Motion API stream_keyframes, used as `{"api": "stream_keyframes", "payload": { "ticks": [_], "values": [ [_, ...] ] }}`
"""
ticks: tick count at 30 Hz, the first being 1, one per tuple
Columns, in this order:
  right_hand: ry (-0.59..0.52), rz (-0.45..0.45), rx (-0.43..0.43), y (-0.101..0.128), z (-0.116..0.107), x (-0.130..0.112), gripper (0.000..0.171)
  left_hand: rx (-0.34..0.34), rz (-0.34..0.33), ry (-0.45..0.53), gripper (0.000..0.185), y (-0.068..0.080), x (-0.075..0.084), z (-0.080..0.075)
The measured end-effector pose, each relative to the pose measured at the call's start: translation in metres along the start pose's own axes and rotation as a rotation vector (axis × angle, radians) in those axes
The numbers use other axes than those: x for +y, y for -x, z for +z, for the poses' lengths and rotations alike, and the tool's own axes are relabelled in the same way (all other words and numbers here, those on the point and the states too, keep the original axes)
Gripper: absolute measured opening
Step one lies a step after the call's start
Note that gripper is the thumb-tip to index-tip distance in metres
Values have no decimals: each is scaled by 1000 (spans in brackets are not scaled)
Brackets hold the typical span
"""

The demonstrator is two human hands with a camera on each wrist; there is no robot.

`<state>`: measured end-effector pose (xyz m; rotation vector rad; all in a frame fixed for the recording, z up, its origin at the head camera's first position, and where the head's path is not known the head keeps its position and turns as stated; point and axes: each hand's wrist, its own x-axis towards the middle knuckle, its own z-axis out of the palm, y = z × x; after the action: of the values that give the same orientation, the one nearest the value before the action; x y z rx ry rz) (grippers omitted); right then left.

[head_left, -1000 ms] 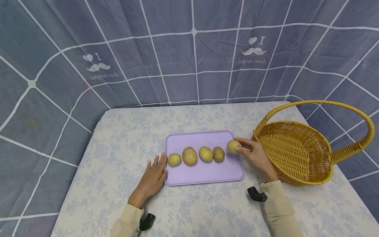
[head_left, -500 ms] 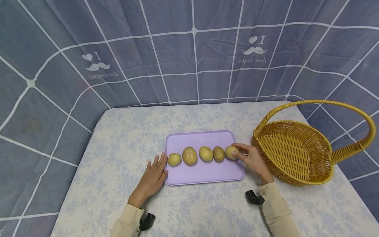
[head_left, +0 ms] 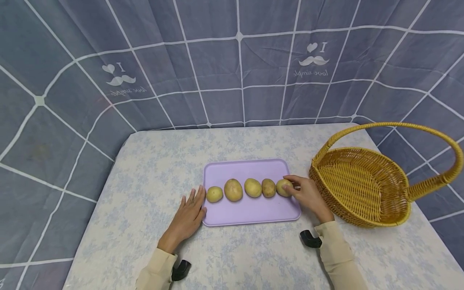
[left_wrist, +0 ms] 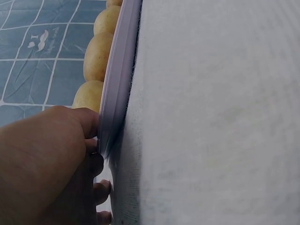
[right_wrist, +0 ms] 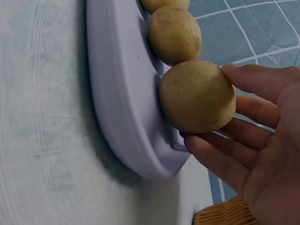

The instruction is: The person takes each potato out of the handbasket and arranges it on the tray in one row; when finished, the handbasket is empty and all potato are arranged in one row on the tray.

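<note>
A lilac tray (head_left: 246,211) lies mid-table with several yellow potatoes in a row across it. My right hand (head_left: 295,187) grips the rightmost potato (head_left: 283,187), which rests on the tray beside a smaller brownish potato (head_left: 268,187). In the right wrist view the thumb lies over this potato (right_wrist: 197,96) and the fingers (right_wrist: 220,159) curl under it at the tray's rim (right_wrist: 117,93). My left hand (head_left: 192,205) lies flat on the cloth, with its fingers straight against the tray's left edge (left_wrist: 117,84), near the leftmost potato (head_left: 214,194).
A wicker basket (head_left: 362,189) with a tall hoop handle stands right of the tray, its bowl holding nothing. A pale flowered cloth (head_left: 152,177) covers the table. A grey grid-patterned curtain (head_left: 232,72) hangs behind it and at both sides.
My right hand brought the potato left and down from the tray's right edge to the end of the row. The left hand has not moved.
</note>
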<state>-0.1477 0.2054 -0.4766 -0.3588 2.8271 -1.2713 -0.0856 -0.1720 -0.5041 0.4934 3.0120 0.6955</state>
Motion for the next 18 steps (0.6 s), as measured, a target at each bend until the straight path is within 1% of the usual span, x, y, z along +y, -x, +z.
{"api": "stream_keyframes", "payload": {
  "ticks": [6,12,18],
  "values": [
    [21,0,12,1,-3,-2,41,0,-2,0,56,0,1,-1],
    [-3,15,-12,1,-3,-2,42,0,-2,0,56,0,1,-1],
    [-3,7,-22,1,-2,-2,41,0,-1,0,56,0,1,-1]
  ]
}}
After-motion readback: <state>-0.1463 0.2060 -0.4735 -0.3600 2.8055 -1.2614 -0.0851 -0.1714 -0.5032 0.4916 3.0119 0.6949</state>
